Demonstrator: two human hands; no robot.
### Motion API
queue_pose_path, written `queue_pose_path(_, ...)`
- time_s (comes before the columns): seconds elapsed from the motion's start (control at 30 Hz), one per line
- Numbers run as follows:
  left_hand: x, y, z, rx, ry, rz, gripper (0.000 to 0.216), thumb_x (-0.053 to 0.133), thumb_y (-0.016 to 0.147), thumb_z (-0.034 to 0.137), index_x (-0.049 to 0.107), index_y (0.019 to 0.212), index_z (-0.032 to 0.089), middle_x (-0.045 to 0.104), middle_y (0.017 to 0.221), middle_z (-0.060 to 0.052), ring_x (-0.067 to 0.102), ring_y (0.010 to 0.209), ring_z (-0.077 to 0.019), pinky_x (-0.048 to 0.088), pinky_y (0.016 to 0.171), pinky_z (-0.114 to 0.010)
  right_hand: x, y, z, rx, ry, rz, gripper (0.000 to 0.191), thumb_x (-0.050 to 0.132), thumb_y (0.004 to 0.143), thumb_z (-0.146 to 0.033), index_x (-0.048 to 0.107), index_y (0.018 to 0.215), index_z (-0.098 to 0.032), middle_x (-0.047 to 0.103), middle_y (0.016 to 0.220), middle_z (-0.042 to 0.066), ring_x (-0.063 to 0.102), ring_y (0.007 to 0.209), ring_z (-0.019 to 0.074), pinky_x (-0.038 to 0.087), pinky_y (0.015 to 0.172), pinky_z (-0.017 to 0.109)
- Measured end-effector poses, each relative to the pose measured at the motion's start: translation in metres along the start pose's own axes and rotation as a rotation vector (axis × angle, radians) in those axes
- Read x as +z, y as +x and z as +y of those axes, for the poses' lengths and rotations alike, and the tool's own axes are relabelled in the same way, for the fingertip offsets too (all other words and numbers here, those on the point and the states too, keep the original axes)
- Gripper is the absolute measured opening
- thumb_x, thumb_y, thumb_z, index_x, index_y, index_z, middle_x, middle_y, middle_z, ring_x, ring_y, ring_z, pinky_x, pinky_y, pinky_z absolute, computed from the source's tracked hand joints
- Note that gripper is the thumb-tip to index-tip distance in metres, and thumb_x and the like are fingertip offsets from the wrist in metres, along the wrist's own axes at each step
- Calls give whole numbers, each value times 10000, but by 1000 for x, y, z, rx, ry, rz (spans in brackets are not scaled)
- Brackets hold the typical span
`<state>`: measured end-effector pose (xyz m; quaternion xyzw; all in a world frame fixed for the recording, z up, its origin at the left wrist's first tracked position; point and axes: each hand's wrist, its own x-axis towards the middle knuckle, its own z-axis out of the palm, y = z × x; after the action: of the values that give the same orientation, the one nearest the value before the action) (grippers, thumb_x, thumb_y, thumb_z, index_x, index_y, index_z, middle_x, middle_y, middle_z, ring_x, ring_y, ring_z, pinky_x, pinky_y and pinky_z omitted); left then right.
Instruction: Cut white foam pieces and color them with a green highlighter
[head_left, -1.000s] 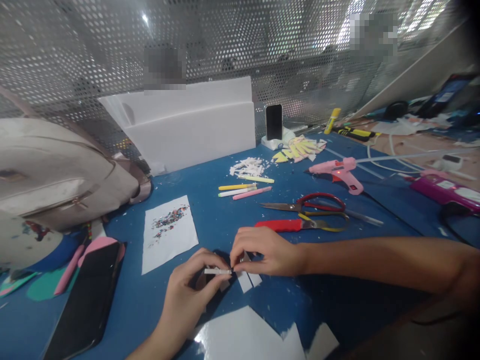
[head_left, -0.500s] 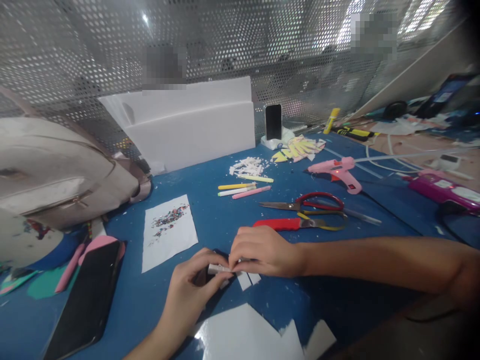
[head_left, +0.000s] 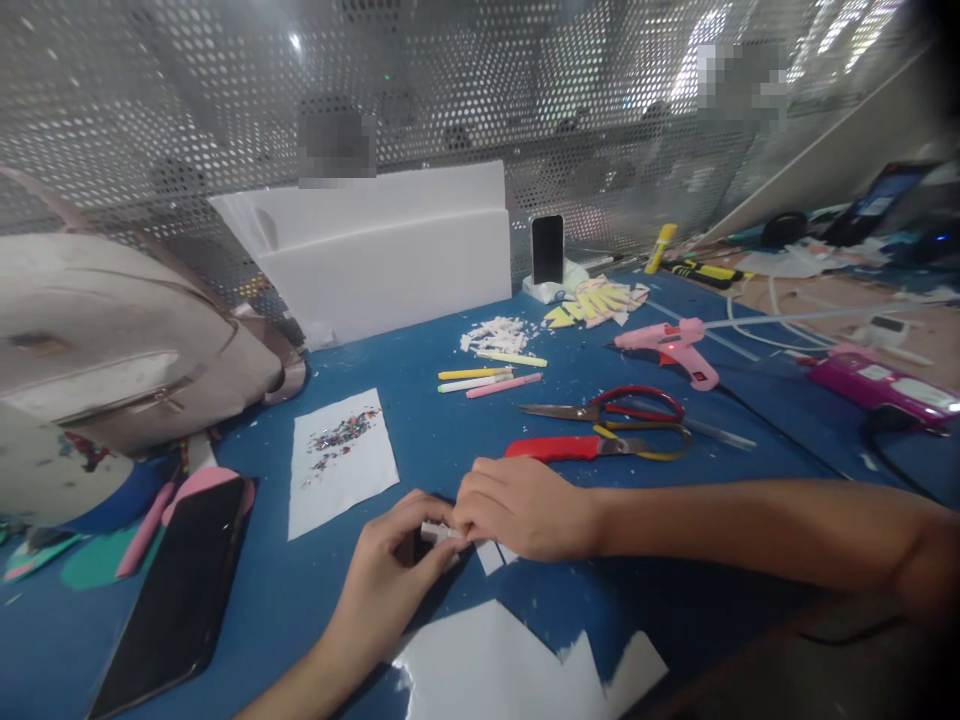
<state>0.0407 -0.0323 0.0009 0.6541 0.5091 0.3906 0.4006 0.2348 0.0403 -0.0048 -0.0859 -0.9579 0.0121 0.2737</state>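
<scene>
Behind your blue bench (head_left: 427, 450) is a gray wall (head_left: 450, 100) full of little holes. White boards (head_left: 390, 275) stand up in front of it, with a small phone (head_left: 547, 250) propped just beside them.

Your left hand (head_left: 379, 565) is pinching a small white piece (head_left: 436, 532) between its thumb and fingers. The piece is low in the middle of the bench, right where your two hands meet. Your right hand (head_left: 525, 507) is bent over, with its fingers pressed close together at the right end of the piece. Its tips are hidden, so you cannot tell if they pinch it too.

Some white strips (head_left: 490, 558) poke out from under your right hand. Nearer to you lies a big white sheet (head_left: 487, 660). Past your left hand is a paper (head_left: 352, 505) with tiny shiny bits (head_left: 345, 432) on it.

Just past your right hand lie a red tool (head_left: 555, 449) and scissors (head_left: 589, 412). Farther back are four pens (head_left: 472, 374), a heap of white scraps (head_left: 496, 335), some yellow scraps (head_left: 596, 302) and a pink glue gun (head_left: 679, 345). On your left are a big black phone (head_left: 180, 590) and a pale bag (head_left: 135, 320).
</scene>
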Motion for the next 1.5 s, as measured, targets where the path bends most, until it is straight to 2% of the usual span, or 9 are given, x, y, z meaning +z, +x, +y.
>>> queue_pose_path(0.17,0,-2,2,9,1,-11,73,663,830,296,685,822,227,659,822,-3,594,756,-125,431,686,-234,3,-1,0,21,37,2,238,355,1033,-201,565,947,-129,611,908,71,434,761,164,346,651,294)
queue_pose_path(0.5,-1,-1,5,-33,-25,24,33,661,813,249,669,795,223,644,811,9,592,715,-104,451,602,-189,-2,0,2,103,164,26,293,295,1051,-244,543,940,-133,589,890,74,461,809,168,367,656,273)
queue_pose_path(0.67,0,0,7,-26,-52,55,92,666,804,292,651,771,208,647,773,3,596,668,-108,485,572,-192,-4,-1,4,135,224,7,233,363,1041,-286,545,978,-154,590,884,59,485,849,160,385,680,259)
queue_pose_path(0.87,0,-1,5,-29,-34,86,109,687,780,300,639,777,202,652,748,0,592,649,-111,475,538,-189,-3,-2,6,132,253,-3,264,385,1036,-349,567,998,-162,619,893,54,484,849,158,377,684,258)
queue_pose_path(1.07,0,-1,5,3,-4,83,102,697,771,301,647,764,212,656,749,4,603,695,-116,474,581,-191,-4,-1,5,132,263,-9,275,389,1036,-348,585,987,-161,641,913,49,478,841,158,375,695,268)
queue_pose_path(1.27,0,-2,5,12,33,90,74,686,777,279,654,780,212,651,758,8,571,660,-100,437,551,-186,-4,0,5,141,273,-12,279,385,1034,-342,574,963,-149,631,901,57,477,838,166,361,664,268)
queue_pose_path(1.5,1,-1,5,14,70,87,68,672,782,279,662,777,212,651,764,0,586,707,-120,429,560,-199,-4,0,5,160,294,-71,239,393,1027,-328,550,979,-154,600,911,60,461,840,171,339,645,279)
